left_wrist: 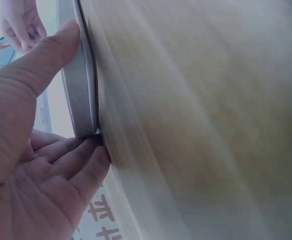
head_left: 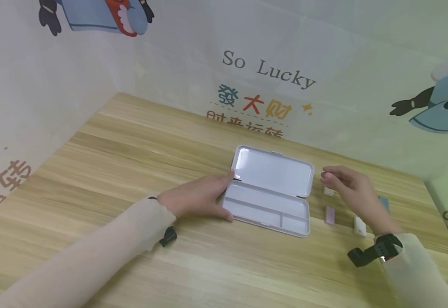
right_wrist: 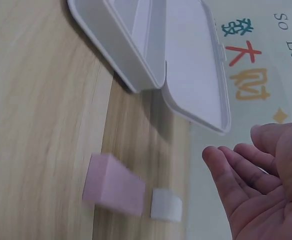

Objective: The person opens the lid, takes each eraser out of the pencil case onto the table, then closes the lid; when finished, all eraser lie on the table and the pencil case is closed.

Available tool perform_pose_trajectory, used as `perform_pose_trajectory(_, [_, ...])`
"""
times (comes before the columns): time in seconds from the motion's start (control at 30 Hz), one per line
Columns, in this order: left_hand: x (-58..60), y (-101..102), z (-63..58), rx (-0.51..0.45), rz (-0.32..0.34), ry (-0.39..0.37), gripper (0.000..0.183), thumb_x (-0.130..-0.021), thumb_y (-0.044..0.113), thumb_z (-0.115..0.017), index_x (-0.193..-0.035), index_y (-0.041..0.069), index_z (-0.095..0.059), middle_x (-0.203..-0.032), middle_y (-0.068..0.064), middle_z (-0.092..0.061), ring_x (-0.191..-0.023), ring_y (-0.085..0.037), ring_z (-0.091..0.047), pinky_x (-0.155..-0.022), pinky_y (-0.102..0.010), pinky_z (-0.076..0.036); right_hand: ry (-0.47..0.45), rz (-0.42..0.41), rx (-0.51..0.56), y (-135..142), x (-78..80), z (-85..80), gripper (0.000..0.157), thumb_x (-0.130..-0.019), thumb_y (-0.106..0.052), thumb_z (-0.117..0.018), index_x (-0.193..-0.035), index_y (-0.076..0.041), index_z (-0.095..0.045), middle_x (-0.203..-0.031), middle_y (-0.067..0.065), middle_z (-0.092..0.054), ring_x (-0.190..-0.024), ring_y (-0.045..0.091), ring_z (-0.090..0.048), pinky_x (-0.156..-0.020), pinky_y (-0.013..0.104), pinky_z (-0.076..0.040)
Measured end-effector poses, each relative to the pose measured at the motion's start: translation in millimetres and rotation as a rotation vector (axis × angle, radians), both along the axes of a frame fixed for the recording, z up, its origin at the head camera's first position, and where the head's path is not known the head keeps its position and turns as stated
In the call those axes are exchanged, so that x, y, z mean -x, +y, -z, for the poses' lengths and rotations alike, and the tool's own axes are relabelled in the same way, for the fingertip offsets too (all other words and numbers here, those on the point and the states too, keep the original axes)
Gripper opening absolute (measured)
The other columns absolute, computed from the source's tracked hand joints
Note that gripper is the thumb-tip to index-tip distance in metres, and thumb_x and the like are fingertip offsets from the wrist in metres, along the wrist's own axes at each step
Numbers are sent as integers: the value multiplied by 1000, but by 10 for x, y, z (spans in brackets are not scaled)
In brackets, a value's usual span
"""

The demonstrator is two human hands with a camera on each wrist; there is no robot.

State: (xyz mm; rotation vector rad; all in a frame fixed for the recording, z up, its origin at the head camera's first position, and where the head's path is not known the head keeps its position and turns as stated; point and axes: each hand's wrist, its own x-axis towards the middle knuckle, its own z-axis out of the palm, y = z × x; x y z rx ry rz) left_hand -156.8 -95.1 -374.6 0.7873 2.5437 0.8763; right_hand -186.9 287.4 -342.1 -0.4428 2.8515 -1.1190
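Note:
A white plastic pencil case (head_left: 268, 192) lies on the table with its lid (head_left: 275, 169) folded back. Dividers split its bare base into compartments. My left hand (head_left: 198, 196) grips the case's left end; in the left wrist view the thumb (left_wrist: 61, 37) presses its side and the fingers reach round the corner. Right of the case, my right hand (head_left: 352, 188) hovers with loosely bent fingers and holds nothing. Below and around it are a pink block (head_left: 329, 215), a small white block (head_left: 328, 191) partly hidden by the fingers, and another white block (head_left: 360, 226).
A blue piece (head_left: 384, 203) shows partly behind my right forearm. Wrist-worn cameras (head_left: 370, 254) stick out near the tabletop. The wooden table (head_left: 162, 149) meets a printed cloth backdrop (head_left: 178, 64) at its back and sides.

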Motion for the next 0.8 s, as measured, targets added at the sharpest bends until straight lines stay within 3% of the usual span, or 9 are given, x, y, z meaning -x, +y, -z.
perform_pose_trajectory(0.2, [18, 36, -3, 9, -7, -19, 120, -86, 36, -87, -167, 3, -5, -171, -14, -33, -154, -26, -41, -130, -42, -32, -67, 7, 45, -146, 172, 59, 50, -112, -30, -50, -146, 7, -54, -139, 32, -64, -98, -14, -65, -86, 10, -56])
perform_pose_trajectory(0.4, [28, 33, 7, -16, -10, -27, 119, -85, 34, -88, -168, 6, -8, -169, -11, -39, -149, -24, -47, -128, -42, -36, -78, 49, 55, -216, 280, 101, 45, -112, -26, -48, -142, 6, -59, -133, 31, -67, -90, -12, -64, -83, 12, -58])
perform_pose_trajectory(0.67, [18, 26, 13, -20, -8, -10, 118, -85, 33, -89, -168, 3, -10, -170, -11, -37, -149, -23, -47, -128, -42, -36, -115, 137, 46, -260, 340, 144, 42, -112, -28, -50, -137, 3, -65, -129, 27, -70, -87, 1, -67, -74, 16, -58])
perform_pose_trajectory(0.8, [22, 41, 6, -28, -1, -4, 119, -85, 33, -88, -168, 3, -9, -170, -12, -36, -149, -24, -47, -128, -42, -36, -114, 153, 52, -248, 333, 149, 41, -112, -27, -51, -136, 2, -66, -128, 27, -71, -86, 2, -67, -73, 17, -58])
